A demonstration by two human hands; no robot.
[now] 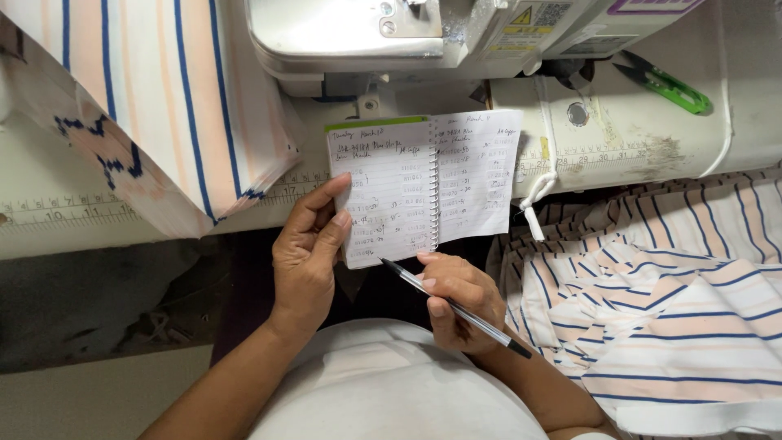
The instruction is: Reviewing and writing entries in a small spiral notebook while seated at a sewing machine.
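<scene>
1. A pale sewing desk (98, 232) with a ruler strip printed along its front edge carries a white sewing machine (456, 33); striped cloth (676, 301) lies heaped at the right front edge, another striped piece (163, 98) hangs over the left, and green thread snips (672, 85) rest near the far right.
2. The small spiral notebook (423, 183) is held open just off the desk's front edge, its spine upright (long axis running away from the person), handwritten pages facing up.
3. The left hand (309, 261) pinches the left page's lower corner, thumb on top and fingers (334, 240) behind.
4. The right hand (460, 301) has its fingers pressed around a pen (456, 308), tip pointing up-left at the page's bottom edge.
5. The notebook looks light and floppy, with thin pages; holding it near the wire spine would likely steady it best.
</scene>
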